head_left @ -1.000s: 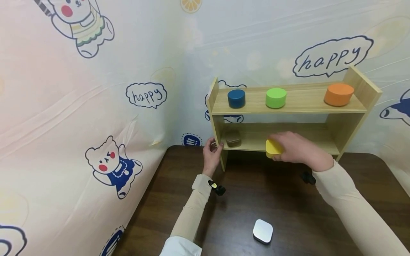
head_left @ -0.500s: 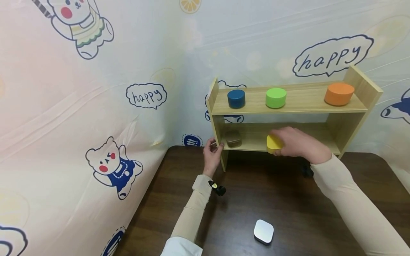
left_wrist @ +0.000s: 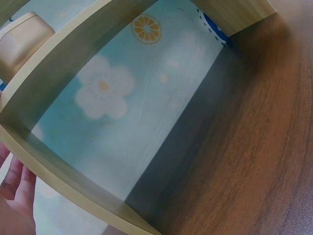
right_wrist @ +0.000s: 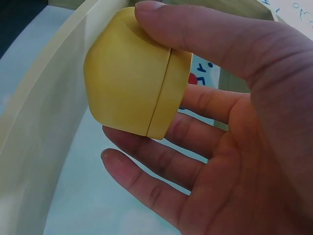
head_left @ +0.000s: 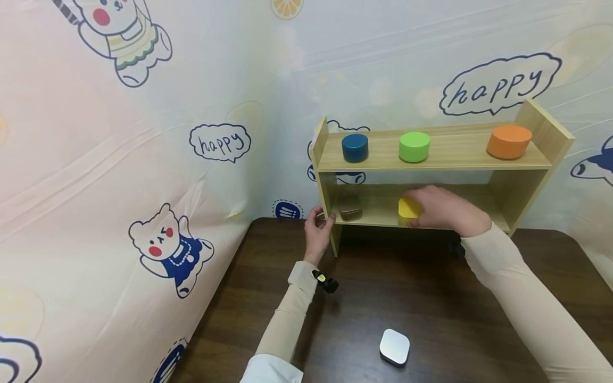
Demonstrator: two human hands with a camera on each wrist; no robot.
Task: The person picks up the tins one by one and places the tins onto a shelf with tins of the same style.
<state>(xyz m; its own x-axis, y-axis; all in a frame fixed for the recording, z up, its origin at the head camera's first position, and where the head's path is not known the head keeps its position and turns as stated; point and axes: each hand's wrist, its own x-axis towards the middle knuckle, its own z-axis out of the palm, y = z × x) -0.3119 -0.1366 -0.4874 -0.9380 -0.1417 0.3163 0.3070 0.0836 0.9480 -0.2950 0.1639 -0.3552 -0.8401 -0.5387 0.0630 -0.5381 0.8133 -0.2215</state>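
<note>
Centrally, a yellow box (head_left: 408,210) is pinched between the thumb and fingers of the right hand (head_left: 442,207) at the front edge of the lower shelf (head_left: 378,210) of a rack (head_left: 522,191). The box is held from its right, so it lies to the left of the palm; no clear long axis is shown. Whether the shelf is touched by the box cannot be made out. Farther left, well apart on the same shelf, a brown box (head_left: 349,207) is seen beside the left panel (head_left: 328,189). That panel is gripped by the left hand (head_left: 317,234), the nearer one to the brown box, with fingers placed along its outer side. Above, blue (head_left: 355,148), green (head_left: 414,147) and orange (head_left: 509,141) boxes are lined up, the green almost directly over the yellow. A white box (head_left: 395,344) is set on the worktop (head_left: 354,314).
</note>
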